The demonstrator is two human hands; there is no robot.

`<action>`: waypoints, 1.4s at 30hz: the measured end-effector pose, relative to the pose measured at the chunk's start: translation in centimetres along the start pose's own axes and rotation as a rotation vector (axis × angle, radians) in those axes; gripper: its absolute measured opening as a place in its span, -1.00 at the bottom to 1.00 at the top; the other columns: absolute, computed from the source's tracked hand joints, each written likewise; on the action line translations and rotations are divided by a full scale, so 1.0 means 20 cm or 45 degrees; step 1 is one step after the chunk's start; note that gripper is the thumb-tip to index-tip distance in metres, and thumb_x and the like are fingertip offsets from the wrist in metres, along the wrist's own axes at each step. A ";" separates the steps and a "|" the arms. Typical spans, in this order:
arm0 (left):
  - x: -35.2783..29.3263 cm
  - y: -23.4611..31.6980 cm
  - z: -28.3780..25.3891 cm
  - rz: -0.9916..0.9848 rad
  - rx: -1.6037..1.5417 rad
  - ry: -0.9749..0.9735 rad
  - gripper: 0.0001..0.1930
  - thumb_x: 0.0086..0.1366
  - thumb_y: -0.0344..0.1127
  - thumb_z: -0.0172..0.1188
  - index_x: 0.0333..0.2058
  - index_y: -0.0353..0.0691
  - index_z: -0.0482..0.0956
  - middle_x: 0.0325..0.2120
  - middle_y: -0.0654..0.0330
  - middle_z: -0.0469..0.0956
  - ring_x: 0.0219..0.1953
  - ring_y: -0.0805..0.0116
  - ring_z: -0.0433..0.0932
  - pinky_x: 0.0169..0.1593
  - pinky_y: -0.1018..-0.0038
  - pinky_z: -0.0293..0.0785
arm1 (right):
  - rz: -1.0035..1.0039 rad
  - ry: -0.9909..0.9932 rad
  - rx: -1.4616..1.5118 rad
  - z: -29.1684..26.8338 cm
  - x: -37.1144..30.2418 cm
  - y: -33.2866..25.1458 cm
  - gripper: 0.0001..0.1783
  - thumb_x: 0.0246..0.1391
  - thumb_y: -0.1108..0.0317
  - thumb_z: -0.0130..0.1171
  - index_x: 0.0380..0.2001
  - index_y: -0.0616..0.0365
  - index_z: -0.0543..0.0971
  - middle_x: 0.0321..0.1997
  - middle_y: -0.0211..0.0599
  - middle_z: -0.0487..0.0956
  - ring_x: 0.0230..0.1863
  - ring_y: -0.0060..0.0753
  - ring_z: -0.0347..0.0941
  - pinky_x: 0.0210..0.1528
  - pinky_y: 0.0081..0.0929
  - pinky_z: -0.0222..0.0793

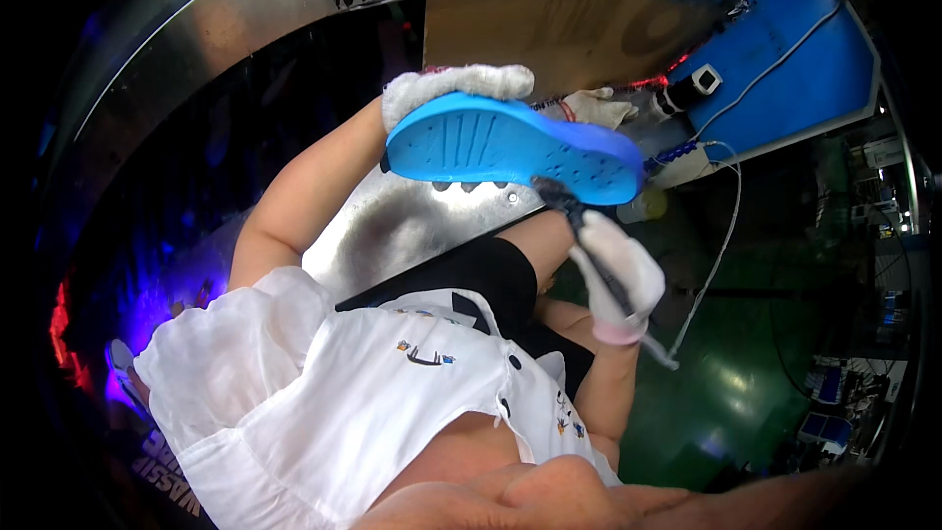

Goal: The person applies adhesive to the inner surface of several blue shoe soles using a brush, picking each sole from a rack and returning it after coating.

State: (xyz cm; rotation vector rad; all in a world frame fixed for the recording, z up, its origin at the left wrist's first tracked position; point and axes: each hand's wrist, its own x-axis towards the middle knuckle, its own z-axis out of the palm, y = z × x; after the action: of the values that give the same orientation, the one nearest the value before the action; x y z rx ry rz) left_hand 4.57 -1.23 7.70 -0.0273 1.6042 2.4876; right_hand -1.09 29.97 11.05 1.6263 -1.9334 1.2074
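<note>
My left hand, in a whitish work glove, grips the far edge of a bright blue shoe sole. The sole's face, with ridges and small holes, is turned up toward me. In my right hand, also gloved, is a dark brush with a long handle. Its head meets the sole's near edge, toward the right end; whether it presses there cannot be made out. A pale tube runs down to the rear end of the handle.
Beyond the sole lie a loose glove and a black-and-white cylindrical object. Cardboard stands behind, under a curved metal rim. A blue panel is at the far right. Bare sheet metal lies below the sole.
</note>
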 end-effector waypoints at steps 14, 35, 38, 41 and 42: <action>0.04 -0.20 0.40 0.279 -0.557 0.016 -0.07 0.22 0.50 -0.09 0.19 -0.31 0.36 -0.15 -0.15 0.57 -0.17 0.06 0.63 -0.14 0.18 0.65 | 0.383 0.187 0.169 0.16 0.05 -0.08 -0.69 -0.30 0.51 0.44 -0.36 0.07 0.66 -0.41 -0.43 0.65 -0.40 -0.39 0.49 -0.21 -0.41 0.35; -0.20 0.50 0.45 0.906 -0.300 0.582 -0.03 0.17 0.50 -0.02 0.17 -0.37 0.29 0.04 -0.06 0.42 0.02 0.10 0.50 0.05 0.21 0.55 | 0.647 0.486 0.823 0.20 -0.13 -0.14 -0.69 -0.10 0.67 0.09 -0.19 0.38 0.50 -0.17 -0.04 0.58 -0.16 -0.28 0.56 -0.01 -0.39 0.48; -0.05 0.56 0.40 0.949 0.298 0.497 -0.61 0.37 -0.18 0.16 0.08 -0.24 0.45 -0.01 0.18 0.49 0.01 0.36 0.50 0.01 0.40 0.55 | 0.671 0.622 0.920 0.19 -0.10 -0.19 -0.70 -0.13 0.73 0.14 -0.22 0.40 0.52 -0.23 -0.12 0.59 -0.28 -0.42 0.55 -0.15 -0.53 0.49; 0.08 0.86 0.34 1.435 2.133 0.857 -0.52 0.36 -0.01 0.12 0.02 -0.34 0.52 0.11 -0.06 0.43 0.06 0.03 0.48 0.11 0.23 0.46 | 0.682 0.615 0.930 0.20 -0.11 -0.19 -0.70 -0.11 0.72 0.14 -0.21 0.42 0.52 -0.21 -0.09 0.59 -0.28 -0.41 0.55 -0.16 -0.52 0.52; 0.13 0.93 0.35 1.409 2.298 1.035 -0.45 0.36 0.08 0.08 0.02 -0.36 0.52 0.12 -0.11 0.41 0.10 -0.04 0.45 0.16 0.18 0.41 | 0.686 0.611 0.933 0.20 -0.11 -0.19 -0.70 -0.11 0.71 0.14 -0.21 0.42 0.52 -0.21 -0.09 0.59 -0.27 -0.41 0.55 -0.17 -0.52 0.52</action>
State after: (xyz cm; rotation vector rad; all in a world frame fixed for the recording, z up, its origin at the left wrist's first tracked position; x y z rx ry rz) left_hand -0.48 -1.92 27.10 0.1372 4.1873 0.0090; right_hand 4.06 28.31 8.53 0.8982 -1.7407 2.4716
